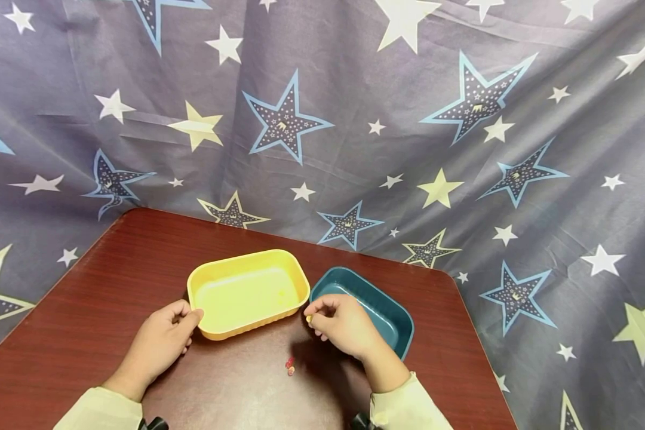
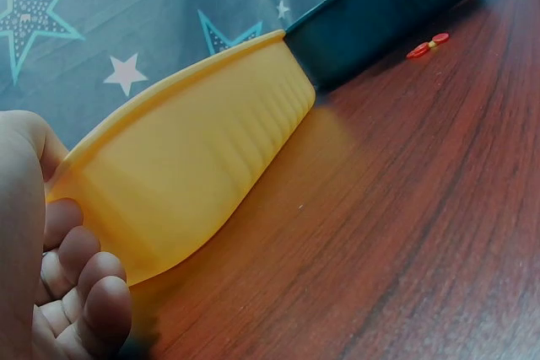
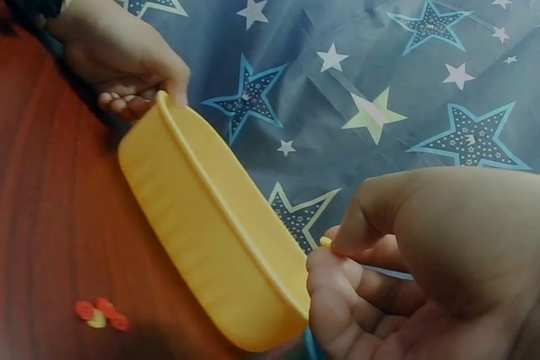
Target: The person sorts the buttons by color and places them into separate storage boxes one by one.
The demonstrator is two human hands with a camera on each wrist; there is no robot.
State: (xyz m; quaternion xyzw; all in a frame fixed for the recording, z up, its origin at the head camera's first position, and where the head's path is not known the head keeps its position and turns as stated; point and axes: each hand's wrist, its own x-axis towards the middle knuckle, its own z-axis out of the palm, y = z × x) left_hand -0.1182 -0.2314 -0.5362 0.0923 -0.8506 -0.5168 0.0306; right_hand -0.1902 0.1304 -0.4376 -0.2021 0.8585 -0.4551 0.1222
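My left hand grips the near left corner of a yellow tray, thumb over the rim and fingers against the outer wall. Between the thumb and fingertips of my right hand is a small yellow piece, mostly covered by the fingers. That hand is at the yellow tray's right end, overlapping the dark teal tray in the head view. Small round red pieces, button-like, lie close together on the table with a yellowish one among them.
Both trays stand close together on a reddish-brown wooden table. Inside the yellow one, small yellow shapes show faintly near its right end. A grey star-patterned curtain hangs behind the table's far edge.
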